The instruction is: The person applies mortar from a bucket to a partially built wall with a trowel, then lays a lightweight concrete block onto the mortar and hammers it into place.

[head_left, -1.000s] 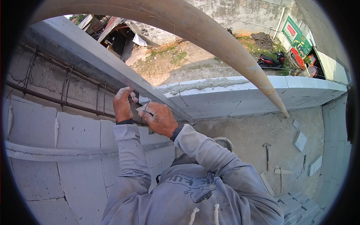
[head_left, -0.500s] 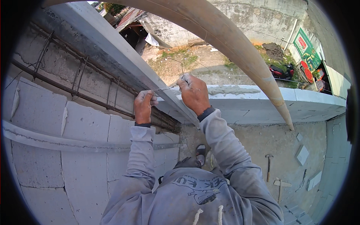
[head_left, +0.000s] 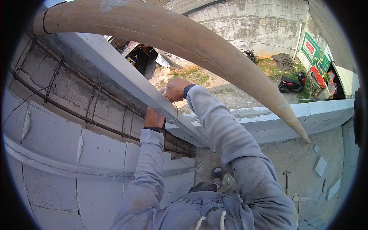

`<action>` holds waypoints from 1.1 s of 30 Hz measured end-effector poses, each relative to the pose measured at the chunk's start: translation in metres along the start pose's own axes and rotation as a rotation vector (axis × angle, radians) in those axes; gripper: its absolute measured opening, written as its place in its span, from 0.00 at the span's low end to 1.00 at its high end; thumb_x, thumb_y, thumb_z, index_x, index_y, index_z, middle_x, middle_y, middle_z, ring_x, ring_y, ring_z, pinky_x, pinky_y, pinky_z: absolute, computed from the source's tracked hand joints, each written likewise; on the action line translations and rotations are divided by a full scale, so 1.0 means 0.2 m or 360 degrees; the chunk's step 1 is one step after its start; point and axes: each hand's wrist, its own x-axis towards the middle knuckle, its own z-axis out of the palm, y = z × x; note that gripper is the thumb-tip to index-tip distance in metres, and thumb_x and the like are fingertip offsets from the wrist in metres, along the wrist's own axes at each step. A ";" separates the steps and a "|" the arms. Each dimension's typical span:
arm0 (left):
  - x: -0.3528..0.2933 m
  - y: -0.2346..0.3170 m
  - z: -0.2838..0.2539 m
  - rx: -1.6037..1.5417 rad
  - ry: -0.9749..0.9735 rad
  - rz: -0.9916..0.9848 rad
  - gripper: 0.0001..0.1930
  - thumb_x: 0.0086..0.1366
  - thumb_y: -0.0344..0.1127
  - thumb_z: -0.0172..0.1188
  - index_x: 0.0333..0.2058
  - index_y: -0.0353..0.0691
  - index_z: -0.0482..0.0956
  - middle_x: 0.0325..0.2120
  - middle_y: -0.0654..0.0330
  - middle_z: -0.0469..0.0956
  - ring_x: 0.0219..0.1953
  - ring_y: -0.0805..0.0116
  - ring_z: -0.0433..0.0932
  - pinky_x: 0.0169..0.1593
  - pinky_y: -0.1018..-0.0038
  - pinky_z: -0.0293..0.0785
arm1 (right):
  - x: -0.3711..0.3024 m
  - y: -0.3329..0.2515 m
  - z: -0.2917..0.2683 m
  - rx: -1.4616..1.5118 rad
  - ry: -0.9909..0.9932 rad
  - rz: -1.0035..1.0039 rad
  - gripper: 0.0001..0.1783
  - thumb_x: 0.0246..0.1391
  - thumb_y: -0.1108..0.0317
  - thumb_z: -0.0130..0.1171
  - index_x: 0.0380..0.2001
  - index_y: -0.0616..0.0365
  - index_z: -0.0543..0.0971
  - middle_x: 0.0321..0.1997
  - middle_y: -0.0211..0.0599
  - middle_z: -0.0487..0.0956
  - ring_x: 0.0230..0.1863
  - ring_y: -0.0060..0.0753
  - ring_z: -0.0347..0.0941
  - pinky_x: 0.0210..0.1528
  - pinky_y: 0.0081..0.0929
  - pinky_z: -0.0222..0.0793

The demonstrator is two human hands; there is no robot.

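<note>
A long grey beam (head_left: 126, 73) slants down from the upper left, crossing between my hands. My left hand (head_left: 154, 118) reaches behind its lower side, and its fingers are hidden there. At the beam's far edge my right hand (head_left: 176, 91) is closed, with its fingertips mostly out of sight. A thin wire (head_left: 176, 114) curves down from beneath that hand across the beam's face; I take it to be in the right hand's grip. Beside the beam, on the left, lies a cage of dark reinforcing bars (head_left: 90, 109).
A thick bamboo pole (head_left: 214, 57) arches overhead and down to the right. Pale block walls stand at left (head_left: 99, 153) and ahead (head_left: 268, 120). On the floor lie a hammer (head_left: 286, 182) and block pieces (head_left: 320, 166). A red motorbike (head_left: 293, 82) stands outside below.
Before, both hands held the wire stretched between them above the beam. Now my left hand is behind the beam, and my right has come left and down to it. The view has shifted too.
</note>
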 end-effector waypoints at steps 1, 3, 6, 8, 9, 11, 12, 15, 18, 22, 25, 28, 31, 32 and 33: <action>0.02 0.00 -0.02 0.0522 0.0144 0.0097 0.21 0.65 0.38 0.45 0.52 0.29 0.64 0.49 0.51 0.68 0.50 0.64 0.70 0.51 0.72 0.68 | -0.01 -0.02 -0.01 0.0206 -0.0231 -0.0028 0.11 0.35 0.66 0.55 0.21 0.62 0.80 0.20 0.46 0.77 0.21 0.39 0.74 0.26 0.32 0.69; 0.02 0.00 -0.06 0.1044 0.0285 0.0188 0.21 0.65 0.36 0.45 0.53 0.28 0.65 0.50 0.52 0.67 0.51 0.66 0.69 0.49 0.74 0.68 | 0.01 -0.02 0.02 0.0198 -0.0195 -0.0068 0.10 0.35 0.67 0.54 0.20 0.62 0.80 0.18 0.45 0.76 0.19 0.35 0.72 0.23 0.30 0.68; -0.03 0.05 -0.15 0.1077 0.0412 0.0146 0.18 0.65 0.35 0.48 0.48 0.28 0.69 0.43 0.55 0.73 0.45 0.70 0.71 0.48 0.76 0.68 | 0.07 0.02 0.08 0.0199 -0.0116 -0.0118 0.08 0.34 0.69 0.54 0.19 0.61 0.80 0.16 0.44 0.75 0.18 0.34 0.72 0.22 0.30 0.67; -0.11 0.04 -0.14 0.1089 0.0498 0.0109 0.16 0.65 0.34 0.49 0.45 0.28 0.73 0.38 0.57 0.76 0.42 0.72 0.73 0.48 0.77 0.67 | 0.11 0.13 0.16 0.0114 0.0148 -0.0231 0.07 0.37 0.69 0.56 0.20 0.59 0.79 0.21 0.45 0.77 0.25 0.41 0.75 0.27 0.34 0.68; -0.19 0.04 -0.13 0.1093 0.0530 0.0110 0.16 0.65 0.34 0.49 0.45 0.28 0.73 0.38 0.57 0.76 0.42 0.72 0.73 0.48 0.77 0.67 | 0.08 0.11 0.17 0.0120 0.0122 -0.0249 0.07 0.37 0.69 0.56 0.20 0.59 0.79 0.21 0.45 0.77 0.25 0.41 0.75 0.27 0.34 0.68; -0.33 0.02 -0.03 0.1295 0.0776 0.0140 0.15 0.65 0.36 0.51 0.39 0.27 0.76 0.33 0.57 0.79 0.39 0.71 0.75 0.46 0.76 0.69 | -0.06 0.06 0.15 0.0121 0.0578 -0.0318 0.08 0.42 0.65 0.58 0.25 0.57 0.79 0.26 0.44 0.78 0.31 0.45 0.74 0.32 0.38 0.68; -0.36 -0.02 0.06 0.1533 0.0721 0.0258 0.16 0.65 0.37 0.52 0.39 0.27 0.77 0.34 0.54 0.79 0.40 0.69 0.76 0.46 0.75 0.69 | -0.17 0.05 0.12 0.0138 0.0818 -0.0305 0.08 0.44 0.64 0.57 0.27 0.57 0.79 0.27 0.43 0.78 0.31 0.45 0.74 0.32 0.37 0.69; -0.40 -0.08 0.16 0.1565 0.0926 0.0428 0.16 0.64 0.37 0.52 0.41 0.28 0.76 0.35 0.53 0.79 0.40 0.69 0.76 0.46 0.75 0.69 | -0.48 -0.03 0.19 0.0267 0.1162 -0.0314 0.08 0.47 0.64 0.57 0.30 0.55 0.78 0.27 0.41 0.76 0.30 0.45 0.74 0.32 0.37 0.69; -0.41 -0.11 0.22 0.1692 0.0989 0.0402 0.15 0.63 0.36 0.54 0.42 0.30 0.77 0.36 0.52 0.79 0.38 0.70 0.77 0.43 0.75 0.71 | -0.71 -0.13 0.36 0.0325 0.1134 -0.0370 0.10 0.47 0.65 0.57 0.34 0.55 0.77 0.28 0.39 0.74 0.29 0.46 0.73 0.29 0.37 0.69; -0.45 -0.14 0.27 0.1666 0.0903 0.0434 0.16 0.59 0.32 0.56 0.45 0.32 0.75 0.37 0.52 0.79 0.36 0.71 0.78 0.40 0.76 0.72 | -0.71 -0.24 0.51 0.0215 0.1136 -0.0549 0.11 0.46 0.66 0.57 0.35 0.55 0.74 0.28 0.38 0.71 0.27 0.46 0.72 0.26 0.38 0.69; -0.48 -0.14 0.30 0.1865 0.0829 0.0569 0.18 0.58 0.30 0.56 0.48 0.32 0.72 0.39 0.52 0.79 0.38 0.70 0.78 0.41 0.75 0.72 | -0.68 -0.24 0.49 0.0035 0.0928 -0.0467 0.09 0.47 0.67 0.55 0.33 0.55 0.72 0.27 0.38 0.71 0.28 0.44 0.73 0.27 0.37 0.70; -0.48 -0.15 0.29 0.1935 0.0792 0.0635 0.18 0.59 0.29 0.54 0.49 0.32 0.72 0.39 0.52 0.78 0.40 0.69 0.77 0.44 0.74 0.71 | -0.67 -0.15 0.50 0.0049 0.0914 -0.0455 0.07 0.45 0.70 0.54 0.30 0.57 0.71 0.27 0.39 0.70 0.27 0.45 0.73 0.27 0.37 0.70; -0.48 -0.15 0.32 0.1969 0.0870 0.0441 0.20 0.59 0.29 0.53 0.50 0.31 0.70 0.42 0.51 0.76 0.45 0.67 0.74 0.49 0.73 0.68 | -0.67 -0.03 0.48 0.0159 0.1113 -0.0379 0.07 0.44 0.72 0.57 0.28 0.58 0.70 0.25 0.41 0.69 0.26 0.47 0.71 0.25 0.37 0.68; -0.49 -0.15 0.33 0.1816 0.0841 0.0445 0.20 0.59 0.29 0.54 0.51 0.29 0.69 0.43 0.50 0.75 0.47 0.65 0.73 0.51 0.72 0.67 | -0.66 -0.01 0.47 0.0138 0.1147 -0.0403 0.07 0.43 0.75 0.56 0.28 0.59 0.70 0.26 0.41 0.69 0.26 0.48 0.71 0.24 0.37 0.67; -0.49 -0.15 0.33 0.1667 0.0808 0.0446 0.21 0.59 0.30 0.56 0.51 0.28 0.67 0.44 0.48 0.73 0.49 0.63 0.71 0.52 0.71 0.66 | -0.65 -0.01 0.46 0.0138 0.1156 -0.0399 0.07 0.43 0.75 0.56 0.28 0.59 0.70 0.26 0.41 0.69 0.26 0.48 0.71 0.24 0.37 0.67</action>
